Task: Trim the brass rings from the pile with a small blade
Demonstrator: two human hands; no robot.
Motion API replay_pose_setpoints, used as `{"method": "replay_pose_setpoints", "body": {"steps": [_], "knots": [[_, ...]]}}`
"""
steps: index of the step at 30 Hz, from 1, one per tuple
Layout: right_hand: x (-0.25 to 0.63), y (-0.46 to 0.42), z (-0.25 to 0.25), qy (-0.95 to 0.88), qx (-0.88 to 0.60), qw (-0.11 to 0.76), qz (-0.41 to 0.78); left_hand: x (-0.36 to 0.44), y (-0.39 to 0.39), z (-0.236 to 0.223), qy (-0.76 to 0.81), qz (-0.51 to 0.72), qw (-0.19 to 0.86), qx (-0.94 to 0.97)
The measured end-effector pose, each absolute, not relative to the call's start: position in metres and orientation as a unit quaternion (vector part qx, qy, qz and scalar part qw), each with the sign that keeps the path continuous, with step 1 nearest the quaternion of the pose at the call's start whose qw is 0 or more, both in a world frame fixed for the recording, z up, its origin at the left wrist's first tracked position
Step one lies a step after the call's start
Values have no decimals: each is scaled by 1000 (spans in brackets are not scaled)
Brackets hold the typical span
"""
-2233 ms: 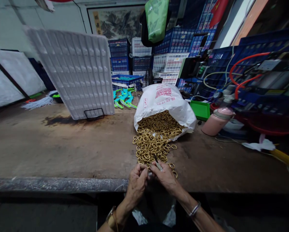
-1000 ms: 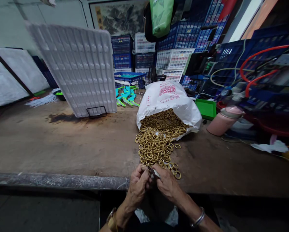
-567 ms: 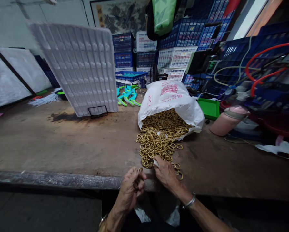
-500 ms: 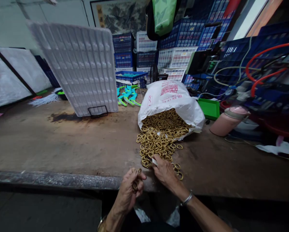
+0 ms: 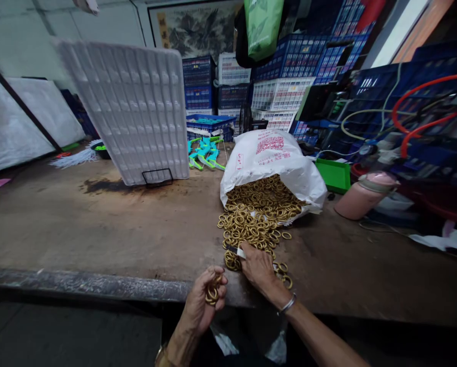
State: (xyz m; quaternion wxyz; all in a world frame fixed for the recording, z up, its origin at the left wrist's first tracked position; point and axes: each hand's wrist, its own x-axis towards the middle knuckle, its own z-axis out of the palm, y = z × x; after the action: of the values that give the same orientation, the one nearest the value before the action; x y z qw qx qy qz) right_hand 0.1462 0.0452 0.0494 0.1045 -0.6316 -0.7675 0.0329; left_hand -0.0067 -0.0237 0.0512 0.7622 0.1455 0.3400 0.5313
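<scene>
Gold-coloured rings, many, loose: heaped on the wooden workbench, spilling from the mouth of a white sack with red print, laid on its side, toward the near edge. Left hand: at the near edge, left of the heap, fingers curled in a loose cup round several held rings; exact count hidden. Right hand: at the heap's near end, pinching the pale handle of a slim knife-like tool, dark tip pointing left over the rings. Far left: ribbed tray, upright, tilted. Far right: green tray; pink bottle. Hazards, as judged: a slackened left grip could drop rings past the bench edge; a careless sweep of the tip, if sharp, could nick the left fingers; nudging the heap could scatter its outliers.
</scene>
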Motion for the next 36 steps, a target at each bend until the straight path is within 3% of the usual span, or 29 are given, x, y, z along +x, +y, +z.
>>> {"method": "replay_pose_setpoints", "body": {"steps": [7,20,26,36], "knots": [[155,47,50,-762,-623,149,91,-5,-19,50,364,531,748,162],[176,47,41,-607,-612,396,317,24,5,48,425,490,707,283],[173,39,48,-542,-597,408,428,34,11,56,487,473,649,343],[166,36,50,-552,-585,413,427,41,21,51,471,492,600,419]]}}
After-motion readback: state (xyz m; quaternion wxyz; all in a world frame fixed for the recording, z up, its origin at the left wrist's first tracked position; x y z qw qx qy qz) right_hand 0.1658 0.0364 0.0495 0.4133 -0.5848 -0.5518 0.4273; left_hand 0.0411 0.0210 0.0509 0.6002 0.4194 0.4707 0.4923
